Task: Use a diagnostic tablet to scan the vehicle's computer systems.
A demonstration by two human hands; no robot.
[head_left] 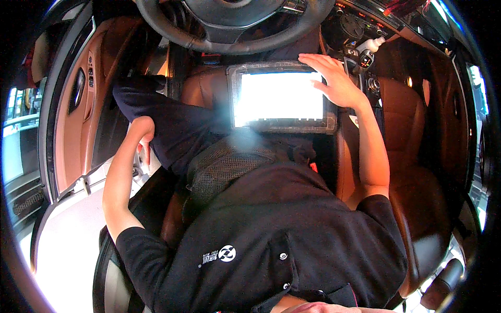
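A tablet (276, 99) in a thick dark case lies across my lap below the steering wheel, its screen glaring white. My right hand (334, 78) reaches over the tablet's upper right corner with fingers stretched out. The thumb hangs over the screen; whether it touches I cannot tell. Beside my left thigh (172, 112), my left hand (144, 134) is bent at the wrist and rests against the trouser leg. Its few visible fingers point down, extended, and nothing shows in them. The rest of that hand is hidden.
I sit in a car's driver seat. The steering wheel (235, 41) is close ahead. An open door (78, 115) with brown trim is at left. To the right are the centre console (371, 83), a white bottle (374, 44) and the brown passenger seat (404, 120).
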